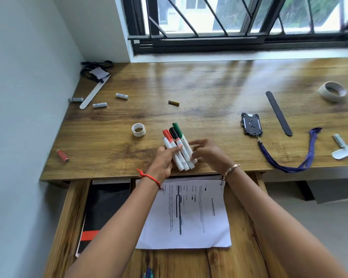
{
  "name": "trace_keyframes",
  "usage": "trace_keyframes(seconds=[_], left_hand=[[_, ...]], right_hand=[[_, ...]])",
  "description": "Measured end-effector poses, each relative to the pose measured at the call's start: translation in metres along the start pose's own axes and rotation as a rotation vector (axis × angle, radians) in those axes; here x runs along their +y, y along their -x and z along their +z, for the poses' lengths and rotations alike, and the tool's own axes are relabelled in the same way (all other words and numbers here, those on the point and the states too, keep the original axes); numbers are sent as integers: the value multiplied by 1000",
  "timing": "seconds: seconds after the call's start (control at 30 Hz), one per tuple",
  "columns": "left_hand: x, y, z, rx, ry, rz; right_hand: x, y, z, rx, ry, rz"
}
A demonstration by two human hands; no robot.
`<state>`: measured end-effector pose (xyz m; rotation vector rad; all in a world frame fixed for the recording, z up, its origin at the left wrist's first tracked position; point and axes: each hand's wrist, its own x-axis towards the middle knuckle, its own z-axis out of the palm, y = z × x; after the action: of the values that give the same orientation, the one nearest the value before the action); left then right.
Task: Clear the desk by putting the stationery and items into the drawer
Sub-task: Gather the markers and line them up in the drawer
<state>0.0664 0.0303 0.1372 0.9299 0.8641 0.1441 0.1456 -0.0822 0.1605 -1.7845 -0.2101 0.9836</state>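
Item: bundle of markers point(178, 147), red, black and green caps, at the near edge of the surface point(209, 93) above the open drawer point(72, 207).

Left hand point(165, 159): fingers pinching the bundle.

Right hand point(206, 153): blurred, fingers loosely spread just beside the barrels.

Already in drawer: printed sheet point(187, 213) headed "TransferMate", dark notebook point(105, 205).

Outstanding, judged mostly undone: batteries point(99, 105) near the far left corner, small tape roll point(138, 129), badge holder point(251, 124) with lanyard, larger tape roll point(332, 91) by the right edge.

Marker labels unreadable.
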Motion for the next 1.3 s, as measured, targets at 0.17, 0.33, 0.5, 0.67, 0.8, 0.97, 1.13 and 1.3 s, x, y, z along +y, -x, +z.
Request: trace_keyframes(seconds=[0.17,0.33,0.5,0.67,0.8,0.97,1.13,1.3], left_hand=[[-17,38,-16,-36,-94,-31],[-59,92,-35,-120,-155,-129],[-136,143,-60,-194,-185,-346],[-210,187,-74,-158,-215,-492],[-248,206,-78,-32,-308,-451],[-260,216,-77,-6,-605,-248],[-264,214,-79,-17,-916,-83],[-262,214,-80,-34,-1022,-57]], right_hand=[[21,35,8,-74,150,-27],[48,88,16,-37,189,9],[131,140,28,-131,259,240],[213,195,44,-155,219,360],[251,220,47,-67,184,415],[266,226,50,102,242,393],[267,232,53,229,329,367],[275,237,48,347,393,350]])
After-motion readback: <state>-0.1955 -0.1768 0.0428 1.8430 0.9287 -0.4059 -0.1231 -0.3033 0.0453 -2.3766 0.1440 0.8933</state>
